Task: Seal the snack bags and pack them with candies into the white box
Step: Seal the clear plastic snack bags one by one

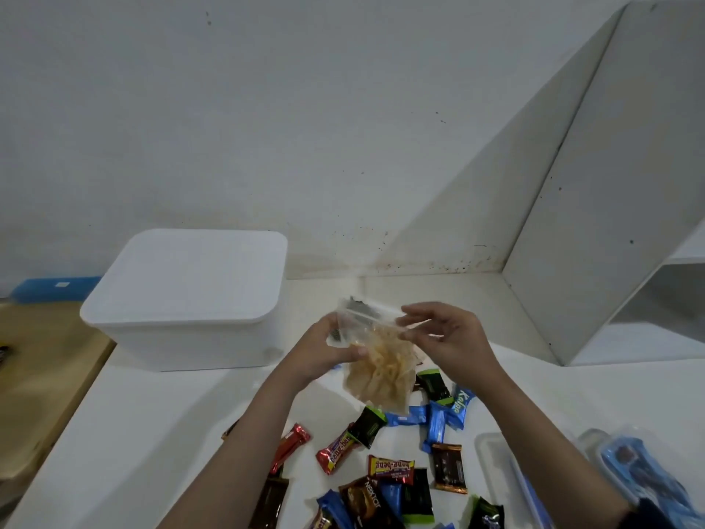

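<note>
I hold a clear zip snack bag [381, 370] of pale yellow crisps up above the table. My left hand [324, 347] grips its upper left side. My right hand [442, 336] pinches the right end of its zip strip. The white box [183, 299] stands at the back left with its lid on. Several wrapped candies [385, 467] in red, blue, black and brown lie scattered on the white table [133, 433] below my arms.
A clear plastic container with blue contents [625, 475] sits at the lower right. A white shelf unit [610, 223] rises on the right. A wooden surface [42, 372] borders the table on the left, with a blue object [53, 288] behind it.
</note>
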The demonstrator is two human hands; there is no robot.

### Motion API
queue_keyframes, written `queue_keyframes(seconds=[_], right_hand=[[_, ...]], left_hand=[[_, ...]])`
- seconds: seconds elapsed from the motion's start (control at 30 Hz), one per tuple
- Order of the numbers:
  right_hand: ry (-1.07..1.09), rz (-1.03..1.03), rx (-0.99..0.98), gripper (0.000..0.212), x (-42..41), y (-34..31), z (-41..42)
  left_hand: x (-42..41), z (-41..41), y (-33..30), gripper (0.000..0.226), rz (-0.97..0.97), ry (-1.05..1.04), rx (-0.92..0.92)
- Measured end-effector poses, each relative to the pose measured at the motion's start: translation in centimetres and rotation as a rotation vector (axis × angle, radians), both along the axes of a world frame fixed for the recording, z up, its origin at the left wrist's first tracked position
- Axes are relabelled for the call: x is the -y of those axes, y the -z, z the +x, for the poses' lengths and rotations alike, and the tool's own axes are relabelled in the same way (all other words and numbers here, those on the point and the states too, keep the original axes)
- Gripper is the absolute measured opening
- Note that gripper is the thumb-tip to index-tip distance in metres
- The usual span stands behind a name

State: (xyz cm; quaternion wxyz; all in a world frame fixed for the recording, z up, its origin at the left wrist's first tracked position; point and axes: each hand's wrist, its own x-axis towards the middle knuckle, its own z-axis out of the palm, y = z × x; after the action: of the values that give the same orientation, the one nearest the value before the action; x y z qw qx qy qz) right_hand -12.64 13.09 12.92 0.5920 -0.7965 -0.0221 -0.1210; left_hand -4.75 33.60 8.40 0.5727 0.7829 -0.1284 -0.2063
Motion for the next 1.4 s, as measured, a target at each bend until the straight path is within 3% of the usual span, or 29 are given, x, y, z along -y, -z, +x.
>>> queue_keyframes(seconds=[0.1,0.17,0.3,0.43,0.53,0.63,0.73,0.97,1.03,1.13,1.27,1.4], right_hand=[[0.144,0.280,-0.038,0.042,1.8,1.1,0.9],[0.259,0.342,-0.119,0.051,3.0,2.8,1.4],[0.311,0.159,-0.405,0.069,4.9,6.9,0.7],[0.419,0.064,-0.408,0.062,8.4,10.3,1.0],[0.531,-0.034,-0.406,0.043,12.6,11.9,3.0],[0.518,-0.121,-0.431,0.032,16.2,13.6,5.1],[0.466,-0.244,-0.481,0.031,19.1,15.6,7.2],[0.358,-0.363,-0.632,0.039,21.2,18.9,9.6],[0.406,-0.445,-0.592,0.043,20.8,19.0,9.9],[0.470,-0.627,-0.331,0.039,18.7,18.7,10.7],[0.206,-0.635,-0.035,0.035,12.7,17.4,13.0],[-0.359,-0.704,-0.257,0.068,7.4,17.2,15.6]], left_hand=[[2.2,1.0,0.8,0.036,-0.085,0.006,-0.038],[4.1,1.4,1.4,0.024,-0.111,-0.072,-0.043],[8.6,1.7,2.8,0.036,-0.108,-0.293,-0.131],[14.3,2.2,5.4,0.044,-0.028,-0.420,-0.147],[18.9,2.5,7.4,0.037,0.000,-0.346,-0.139],[22.6,3.2,9.4,0.064,0.097,-0.217,-0.191],[25.3,4.2,11.0,0.073,0.182,-0.206,-0.219],[27.6,5.4,13.5,0.061,0.335,-0.201,-0.208],[27.0,5.3,13.5,0.058,0.350,-0.195,-0.172],[24.8,4.9,13.3,0.044,0.315,-0.318,-0.036],[20.3,4.1,13.1,0.037,0.397,-0.700,0.040],[15.8,4.1,12.7,0.059,0.461,-1.029,-0.125]])
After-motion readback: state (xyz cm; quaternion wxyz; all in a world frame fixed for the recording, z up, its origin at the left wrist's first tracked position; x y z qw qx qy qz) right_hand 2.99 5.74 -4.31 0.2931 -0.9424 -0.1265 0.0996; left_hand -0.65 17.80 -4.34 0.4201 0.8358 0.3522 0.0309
